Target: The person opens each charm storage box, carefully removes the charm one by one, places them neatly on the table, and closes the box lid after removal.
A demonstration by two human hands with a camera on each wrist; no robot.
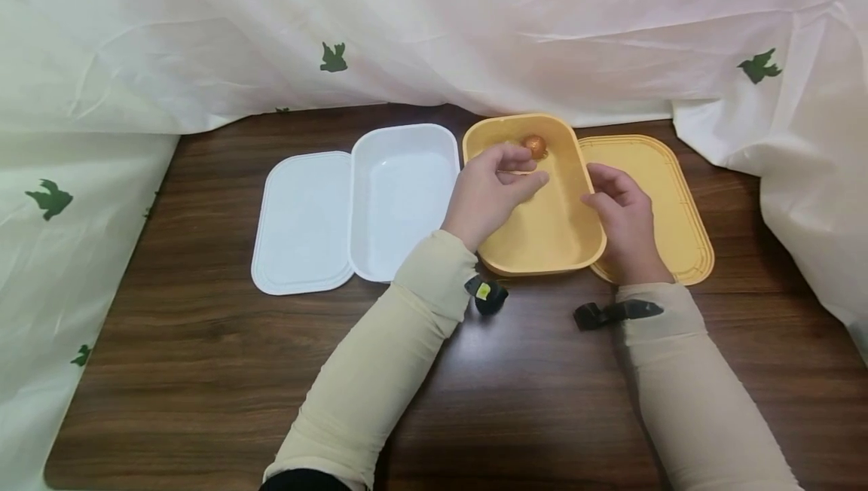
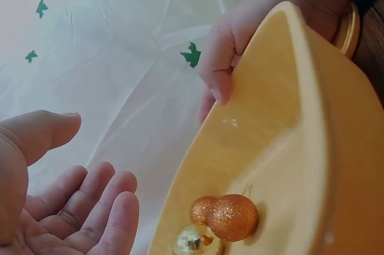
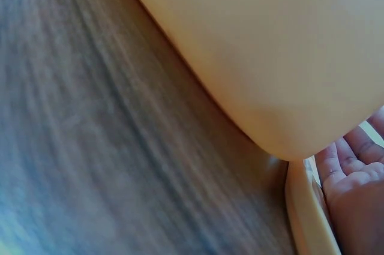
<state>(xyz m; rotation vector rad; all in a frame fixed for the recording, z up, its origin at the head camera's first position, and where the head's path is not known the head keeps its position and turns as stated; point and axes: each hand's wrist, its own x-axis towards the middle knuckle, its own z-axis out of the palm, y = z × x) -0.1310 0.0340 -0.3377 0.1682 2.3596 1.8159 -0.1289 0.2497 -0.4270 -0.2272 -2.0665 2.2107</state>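
My left hand [image 1: 484,193] hovers over the yellow box [image 1: 549,239], fingers loosely bent and holding nothing. In the left wrist view its thumb and fingers [image 2: 117,222] stand apart, just beside the box wall. Inside the box at the far end lie two glittery copper balls [image 2: 236,218] and a shiny gold ball [image 2: 191,241]; the head view shows one copper ball [image 1: 534,147], with the others hidden. My right hand [image 1: 627,224] grips the box's right wall, thumb at the rim and fingers outside. The right wrist view shows that hand [image 3: 360,186] partly behind the box.
Left of the yellow box stands a white box [image 1: 403,197], with a white lid [image 1: 305,227] beside it. A yellow lid [image 1: 667,212] lies under my right hand. All are on a dark wooden table [image 1: 203,340], before a white curtain [image 1: 420,32] with green bird prints.
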